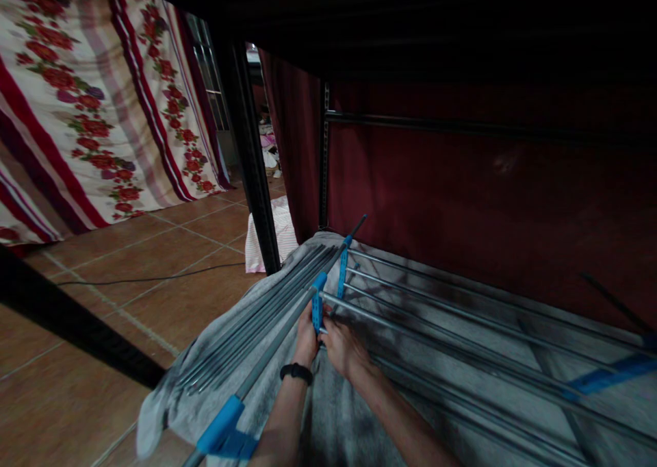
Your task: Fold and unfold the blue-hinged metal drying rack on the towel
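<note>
A rack of grey metal tubes [426, 326] with blue plastic joints lies across the grey blanket. My left hand [306, 340], a black band on its wrist, is closed around the lower part of a blue plastic connector [317, 309]. Beside it my right hand [341, 344] pinches at the end of a tube where it meets this connector. Its fingertips are partly hidden. A long tube [277, 340] runs through the tops of the blue joints. Farther back stands another blue connector [343, 272], and a larger blue joint [226, 429] is close to me.
Several loose tubes [246, 323] lie together on the blanket [205, 350] to the left. Black shelf posts [251, 159] and a dark shelf [436, 29] overhead frame the space. A flowered curtain [102, 111] hangs over the tiled floor [128, 275], where a cable runs.
</note>
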{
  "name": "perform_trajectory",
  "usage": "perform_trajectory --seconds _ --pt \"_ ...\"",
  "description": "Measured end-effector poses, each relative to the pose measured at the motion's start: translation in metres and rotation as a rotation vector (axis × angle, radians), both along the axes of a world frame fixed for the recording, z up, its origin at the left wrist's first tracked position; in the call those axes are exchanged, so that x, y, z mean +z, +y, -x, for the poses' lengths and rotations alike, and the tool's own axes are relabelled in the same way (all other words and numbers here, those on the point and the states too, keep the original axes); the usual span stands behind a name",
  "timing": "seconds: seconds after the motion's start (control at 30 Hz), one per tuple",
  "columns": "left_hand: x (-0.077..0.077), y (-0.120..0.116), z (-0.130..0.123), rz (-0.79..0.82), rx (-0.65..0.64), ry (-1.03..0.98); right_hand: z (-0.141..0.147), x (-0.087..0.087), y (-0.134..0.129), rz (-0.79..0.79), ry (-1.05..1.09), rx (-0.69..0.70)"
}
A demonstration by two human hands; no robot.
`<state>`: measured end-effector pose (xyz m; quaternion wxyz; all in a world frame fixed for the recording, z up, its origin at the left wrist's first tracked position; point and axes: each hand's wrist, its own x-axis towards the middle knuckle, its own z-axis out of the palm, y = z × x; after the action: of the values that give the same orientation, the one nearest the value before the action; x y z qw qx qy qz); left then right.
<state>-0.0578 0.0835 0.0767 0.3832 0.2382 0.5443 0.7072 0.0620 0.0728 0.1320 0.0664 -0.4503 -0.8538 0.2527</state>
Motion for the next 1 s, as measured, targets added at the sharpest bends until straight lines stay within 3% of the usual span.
perform_trajectory --seconds 0.2,0.33,0.4,0.47,0.57,0.67,0.77,1.0 --pt "-0.008 0.000 0.003 -0.004 -0.002 0.037 0.005 0.002 0.001 -0.035 0.008 -0.021" --pt "-0.009 -0.001 0.003 0.010 0.002 0.035 0.002 0.007 -0.016 -0.113 0.029 -0.065" --pt "-0.009 0.002 0.003 0.038 0.011 0.020 -0.010 -0.003 -0.036 -0.224 0.088 -0.089" --pt "-0.009 0.004 0.003 0.070 0.017 -0.001 -0.029 -0.025 -0.061 -0.338 0.158 -0.103" --pt "-0.011 0.001 0.004 0.099 0.054 -0.002 -0.064 -0.067 -0.089 -0.352 0.151 -0.205" --pt "-0.015 -0.012 0.006 0.115 0.106 0.036 -0.089 -0.097 -0.089 -0.323 0.014 -0.371" --pt "-0.016 -0.023 0.006 0.152 0.085 0.092 -0.093 -0.105 -0.074 -0.299 -0.080 -0.375" --pt "-0.014 -0.020 0.004 0.226 -0.007 0.177 -0.085 -0.094 -0.060 -0.218 -0.118 -0.342"
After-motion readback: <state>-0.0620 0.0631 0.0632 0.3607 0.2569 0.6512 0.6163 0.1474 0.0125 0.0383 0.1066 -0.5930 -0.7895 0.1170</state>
